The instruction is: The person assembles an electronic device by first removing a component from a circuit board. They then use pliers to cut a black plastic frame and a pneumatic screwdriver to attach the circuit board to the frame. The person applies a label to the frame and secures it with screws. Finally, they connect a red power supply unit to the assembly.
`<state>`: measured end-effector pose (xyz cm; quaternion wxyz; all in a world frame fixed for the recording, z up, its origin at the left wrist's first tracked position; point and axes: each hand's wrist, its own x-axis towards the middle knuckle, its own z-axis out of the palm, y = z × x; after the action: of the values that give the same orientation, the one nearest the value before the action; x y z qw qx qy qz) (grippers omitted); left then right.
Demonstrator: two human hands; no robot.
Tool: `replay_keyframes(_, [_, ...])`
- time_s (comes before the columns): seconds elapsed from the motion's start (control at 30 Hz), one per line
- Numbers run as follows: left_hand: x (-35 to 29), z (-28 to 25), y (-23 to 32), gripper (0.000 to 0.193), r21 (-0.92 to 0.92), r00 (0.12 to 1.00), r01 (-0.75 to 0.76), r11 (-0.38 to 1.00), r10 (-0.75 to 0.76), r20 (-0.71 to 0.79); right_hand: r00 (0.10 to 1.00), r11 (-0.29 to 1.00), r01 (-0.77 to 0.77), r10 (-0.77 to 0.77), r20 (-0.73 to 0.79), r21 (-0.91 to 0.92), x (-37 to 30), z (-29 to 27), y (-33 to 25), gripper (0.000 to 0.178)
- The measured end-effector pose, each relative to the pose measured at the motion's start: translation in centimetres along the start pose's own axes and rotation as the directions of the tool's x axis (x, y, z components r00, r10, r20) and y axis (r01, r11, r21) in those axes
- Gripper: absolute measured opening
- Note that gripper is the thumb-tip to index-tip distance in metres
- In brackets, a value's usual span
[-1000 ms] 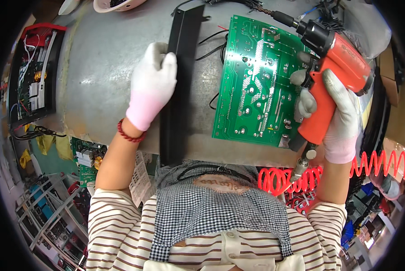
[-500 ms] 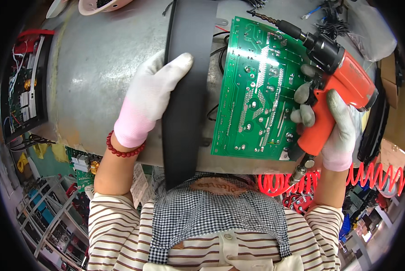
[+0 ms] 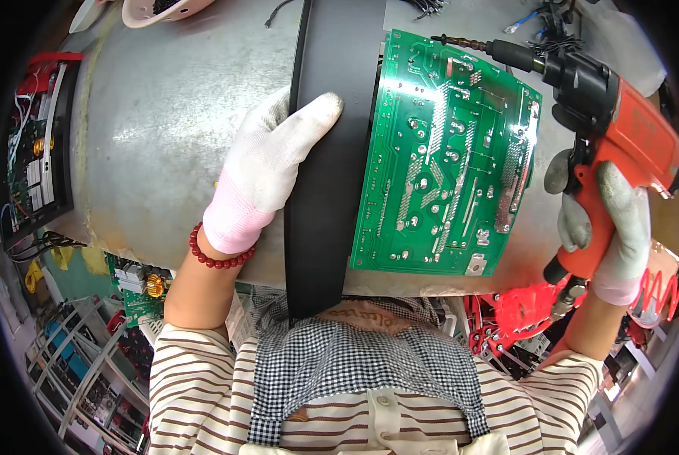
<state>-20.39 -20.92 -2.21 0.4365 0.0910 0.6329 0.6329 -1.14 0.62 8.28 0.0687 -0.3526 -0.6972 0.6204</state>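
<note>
My gloved left hand (image 3: 275, 163) grips the left edge of a long black panel (image 3: 336, 152), its thumb lying across the face. The panel stands between me and the back of the table, with its near end close to my apron. Just right of it lies a green circuit board (image 3: 438, 167), solder side up. In my gloved right hand (image 3: 608, 212) is a red and black pneumatic screwdriver (image 3: 608, 136), the fingers wrapped round its handle. Its long bit (image 3: 464, 43) points left, over the board's far edge. A hose fitting (image 3: 567, 299) hangs from the handle's lower end.
On the left of the metal table (image 3: 165, 121) sits a black-framed electronic assembly (image 3: 40, 152). A pink basket (image 3: 165, 11) stands at the far left, and dark cables (image 3: 555, 76) lie far right. Below the table's right edge is a red coiled hose (image 3: 661, 292).
My right hand has carried the screwdriver to the right, uncovering the board's right side. The black panel has shifted slightly right with my left hand, closing the gap to the board.
</note>
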Motion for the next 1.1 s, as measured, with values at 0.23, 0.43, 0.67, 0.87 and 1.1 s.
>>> replay_keyframes(0.23, [0.1, 0.2, 0.3, 0.03, -0.066, 1.0, 0.015, 0.998, -0.015, 0.0, 1.0, 0.932, 0.011, -0.003, 0.022, -0.361, 1.0, -0.2, -2.5, 0.039])
replay_keyframes(0.43, [0.5, -0.7, -1.0, 0.034, 0.061, 0.999, -0.046, 0.997, 0.046, 0.002, 0.986, 0.846, 0.161, -0.112, 0.127, -0.509, 1.5, 0.1, -2.5, 0.035])
replay_keyframes(0.67, [0.3, -0.5, -0.8, 0.033, 0.03, 0.999, -0.037, 0.999, 0.037, 0.005, 0.996, 0.85, -0.017, 0.062, 0.068, -0.527, 1.6, 0.9, -4.8, 0.032])
replay_keyframes(0.87, [0.2, -0.6, -0.7, 0.033, 0.048, 0.999, -0.049, 0.998, 0.05, -0.023, 0.988, 0.819, 0.123, -0.051, 0.143, -0.561, 1.7, 1.8, -5.3, 0.029])
replay_keyframes(1.1, [0.2, -0.7, -0.6, 0.033, 0.0, 0.999, -0.037, 0.999, 0.037, 0.002, 0.992, 0.711, -0.106, 0.029, -0.121, -0.695, 2.2, 2.4, -5.7, 0.029])
